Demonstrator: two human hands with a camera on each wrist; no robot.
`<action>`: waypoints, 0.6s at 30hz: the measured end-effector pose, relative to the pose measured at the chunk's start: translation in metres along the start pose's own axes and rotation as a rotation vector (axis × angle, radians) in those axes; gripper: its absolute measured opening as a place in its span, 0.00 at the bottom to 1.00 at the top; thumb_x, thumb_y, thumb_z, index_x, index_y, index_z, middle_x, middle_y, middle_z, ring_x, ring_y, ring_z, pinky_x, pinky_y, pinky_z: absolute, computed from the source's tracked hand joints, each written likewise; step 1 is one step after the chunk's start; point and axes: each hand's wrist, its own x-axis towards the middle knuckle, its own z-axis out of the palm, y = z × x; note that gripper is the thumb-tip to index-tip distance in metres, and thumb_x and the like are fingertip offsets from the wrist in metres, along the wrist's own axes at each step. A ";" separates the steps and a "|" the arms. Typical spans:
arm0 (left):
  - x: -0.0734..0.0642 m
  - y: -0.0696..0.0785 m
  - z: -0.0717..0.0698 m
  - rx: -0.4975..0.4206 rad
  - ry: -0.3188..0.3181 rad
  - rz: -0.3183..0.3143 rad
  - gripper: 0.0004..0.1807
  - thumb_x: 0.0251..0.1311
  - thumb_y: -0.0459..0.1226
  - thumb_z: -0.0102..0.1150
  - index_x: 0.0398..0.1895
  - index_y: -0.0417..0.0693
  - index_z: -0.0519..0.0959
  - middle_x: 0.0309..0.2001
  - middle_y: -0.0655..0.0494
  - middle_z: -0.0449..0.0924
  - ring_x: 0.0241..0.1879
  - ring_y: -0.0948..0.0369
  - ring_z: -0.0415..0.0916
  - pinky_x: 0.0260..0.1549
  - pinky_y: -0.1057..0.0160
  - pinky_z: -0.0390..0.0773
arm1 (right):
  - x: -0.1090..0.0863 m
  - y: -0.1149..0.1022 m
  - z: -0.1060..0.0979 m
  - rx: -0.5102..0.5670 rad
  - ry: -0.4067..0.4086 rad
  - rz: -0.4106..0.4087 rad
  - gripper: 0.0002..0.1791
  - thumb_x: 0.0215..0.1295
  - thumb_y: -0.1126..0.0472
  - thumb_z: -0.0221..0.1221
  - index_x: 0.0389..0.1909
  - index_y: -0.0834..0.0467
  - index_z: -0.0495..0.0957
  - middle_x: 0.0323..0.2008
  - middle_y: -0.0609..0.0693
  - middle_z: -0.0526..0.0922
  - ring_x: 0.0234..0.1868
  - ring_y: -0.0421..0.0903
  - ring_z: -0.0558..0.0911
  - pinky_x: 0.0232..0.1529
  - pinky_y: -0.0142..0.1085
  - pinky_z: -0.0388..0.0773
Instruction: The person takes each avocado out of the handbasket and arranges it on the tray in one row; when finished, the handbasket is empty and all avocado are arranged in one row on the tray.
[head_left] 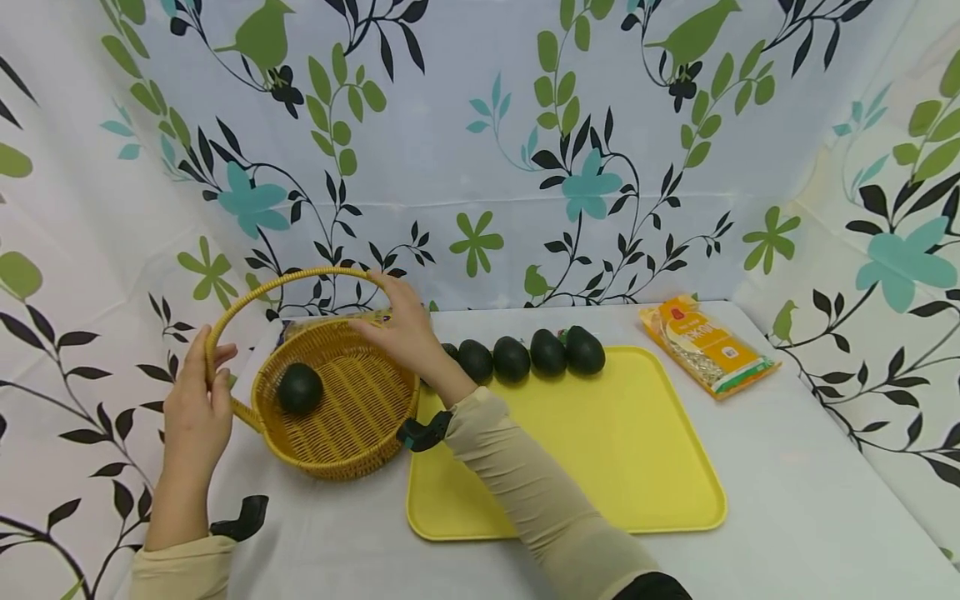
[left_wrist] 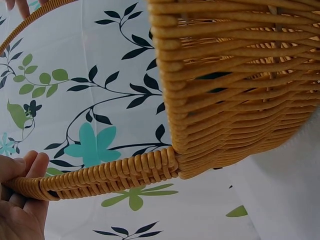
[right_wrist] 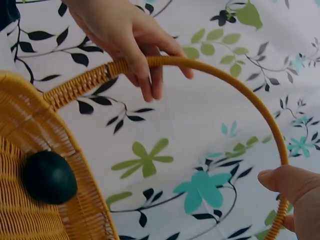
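Note:
A round yellow-brown wicker basket (head_left: 348,458) stands at the left of the table with its arched handle (head_left: 273,283) raised. One dark green avocado (head_left: 300,388) lies inside, toward the left wall. My left hand (head_left: 197,408) holds the handle low on its left side, thumb and fingers around it in the left wrist view. On the opposite side my right hand (head_left: 405,329) grips the handle, the thumb (right_wrist: 280,179) lying across it. Right of the basket, several avocados (head_left: 512,360) sit in a row along the back of a yellow tray (head_left: 600,467), partly behind my right arm.
A yellow-orange packet (head_left: 705,346) of dry food lies at the right, past the tray. Another packet (head_left: 375,317) shows partly behind the basket. Patterned cloth (head_left: 480,167) hangs behind and at both sides of the white table (head_left: 795,467).

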 end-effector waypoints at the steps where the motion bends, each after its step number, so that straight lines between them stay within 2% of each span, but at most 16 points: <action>1: 0.000 0.000 0.000 0.001 -0.001 -0.001 0.34 0.70 0.32 0.39 0.74 0.66 0.46 0.60 0.45 0.73 0.51 0.39 0.74 0.52 0.36 0.71 | 0.000 -0.003 0.003 0.003 0.018 -0.002 0.40 0.60 0.52 0.62 0.72 0.47 0.55 0.72 0.50 0.57 0.73 0.48 0.56 0.68 0.50 0.64; 7: 0.000 0.000 -0.001 0.002 -0.002 0.013 0.34 0.70 0.32 0.40 0.74 0.66 0.46 0.60 0.44 0.73 0.51 0.38 0.74 0.51 0.36 0.71 | -0.006 -0.015 0.019 0.005 0.141 -0.036 0.40 0.59 0.53 0.63 0.71 0.47 0.55 0.72 0.52 0.53 0.74 0.50 0.54 0.68 0.51 0.65; 15: -0.001 0.000 -0.001 0.005 0.005 0.019 0.34 0.70 0.31 0.40 0.74 0.66 0.47 0.60 0.44 0.74 0.51 0.40 0.74 0.49 0.37 0.72 | -0.019 -0.031 0.034 -0.070 0.162 -0.144 0.38 0.59 0.53 0.63 0.69 0.52 0.59 0.72 0.53 0.55 0.73 0.49 0.56 0.69 0.45 0.64; 18: -0.001 -0.001 0.000 0.007 0.017 0.030 0.35 0.69 0.30 0.41 0.74 0.66 0.48 0.59 0.44 0.74 0.51 0.41 0.75 0.49 0.38 0.72 | -0.022 -0.039 0.040 -0.068 0.142 -0.185 0.37 0.59 0.54 0.63 0.68 0.52 0.60 0.72 0.53 0.56 0.73 0.48 0.56 0.68 0.42 0.66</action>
